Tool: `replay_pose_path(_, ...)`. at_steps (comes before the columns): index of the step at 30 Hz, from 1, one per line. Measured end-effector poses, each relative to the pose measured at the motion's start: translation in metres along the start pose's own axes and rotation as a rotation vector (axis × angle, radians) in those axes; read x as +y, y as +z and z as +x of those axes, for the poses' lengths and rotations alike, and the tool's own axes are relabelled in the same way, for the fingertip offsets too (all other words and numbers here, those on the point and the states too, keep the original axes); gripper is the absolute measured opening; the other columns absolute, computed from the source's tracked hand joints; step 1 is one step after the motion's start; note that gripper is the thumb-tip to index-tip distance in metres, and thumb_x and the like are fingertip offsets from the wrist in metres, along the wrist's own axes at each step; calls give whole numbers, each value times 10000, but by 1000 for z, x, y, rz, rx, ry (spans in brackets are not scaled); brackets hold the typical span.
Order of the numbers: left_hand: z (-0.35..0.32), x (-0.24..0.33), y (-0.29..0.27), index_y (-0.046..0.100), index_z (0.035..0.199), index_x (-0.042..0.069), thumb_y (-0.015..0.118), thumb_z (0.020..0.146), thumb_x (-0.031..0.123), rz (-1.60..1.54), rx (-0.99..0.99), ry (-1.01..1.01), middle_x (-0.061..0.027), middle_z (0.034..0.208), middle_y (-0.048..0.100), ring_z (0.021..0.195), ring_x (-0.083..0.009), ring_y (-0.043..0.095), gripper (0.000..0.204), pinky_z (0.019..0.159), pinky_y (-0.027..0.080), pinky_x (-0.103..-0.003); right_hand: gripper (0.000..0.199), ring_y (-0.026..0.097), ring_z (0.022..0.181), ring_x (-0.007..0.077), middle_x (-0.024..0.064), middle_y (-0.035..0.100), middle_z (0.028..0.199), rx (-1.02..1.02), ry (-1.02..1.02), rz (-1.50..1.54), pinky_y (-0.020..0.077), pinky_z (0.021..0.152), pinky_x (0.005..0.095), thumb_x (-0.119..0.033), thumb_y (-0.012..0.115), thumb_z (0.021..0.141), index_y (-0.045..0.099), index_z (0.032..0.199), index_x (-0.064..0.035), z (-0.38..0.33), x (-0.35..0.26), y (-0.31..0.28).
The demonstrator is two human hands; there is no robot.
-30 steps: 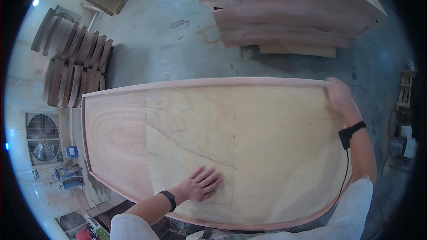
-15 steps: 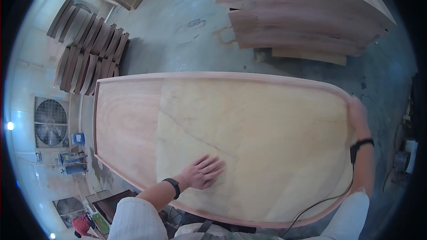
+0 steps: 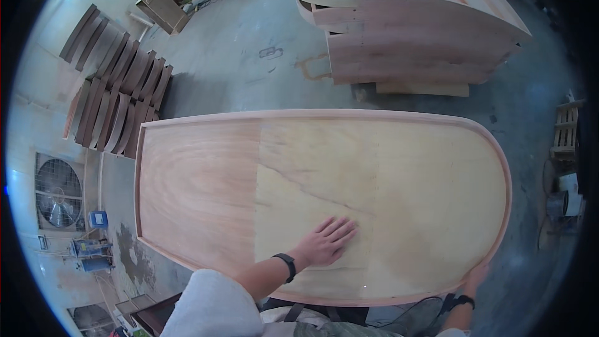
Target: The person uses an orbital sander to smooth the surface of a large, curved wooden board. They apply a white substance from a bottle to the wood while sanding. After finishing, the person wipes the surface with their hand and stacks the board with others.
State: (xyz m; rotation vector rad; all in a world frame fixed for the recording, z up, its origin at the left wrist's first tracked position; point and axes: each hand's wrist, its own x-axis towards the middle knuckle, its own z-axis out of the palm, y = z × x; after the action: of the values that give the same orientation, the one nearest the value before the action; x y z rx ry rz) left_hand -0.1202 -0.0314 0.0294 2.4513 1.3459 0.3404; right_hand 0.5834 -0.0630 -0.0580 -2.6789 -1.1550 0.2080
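Since a moment earlier, the right hand (image 3: 476, 276) has moved toward the person, to the near right stretch of the raised pinkish wooden rim (image 3: 508, 192); blur leaves its grip impossible to tell. The left hand (image 3: 326, 242) lies flat, fingers slightly apart, on the long, round-ended wooden panel (image 3: 430, 181), 2-toned in pale yellow and pink, centred before the person.

This is a woodworking workshop; curved boards (image 3: 118, 65) stand stacked (a caged fan (image 3: 59, 190) nearby).
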Motion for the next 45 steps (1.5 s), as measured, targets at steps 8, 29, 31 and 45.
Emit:
replay_pose_path(8,-22,1,-19,480,1607,49,559,1057,283,-76,38,-14,-159,1714,431,1609,-340,368,603,1338,248,-532,610,706,1142,439,345,684,1307,-18,619,491,580,961,512,-379,400,1184,555,1398,171,-267,-149,2)
replay_pose_path(29,3,4,-4,531,1554,7,607,1008,244,48,62,-14,-195,1656,490,1571,-370,420,600,1321,284,-557,710,692,1218,437,285,708,1315,-56,92,84,543,976,516,-547,417,1160,583,1392,103,114,14,44)
replay_pose_path(31,-11,6,-10,533,1548,0,601,1012,243,55,42,-28,-205,1656,486,1572,-382,414,593,1322,280,-559,733,718,1139,423,261,741,1230,-210,221,346,553,936,517,-574,430,1147,635,1330,106,90,-1,53)
replay_pose_path(45,-19,11,-10,501,1559,-26,533,1067,275,72,91,59,-218,1663,463,1585,-380,371,578,1322,255,-542,568,698,1141,431,319,675,1295,136,601,991,558,990,504,-351,495,1145,511,1392,161,-351,-152,93)
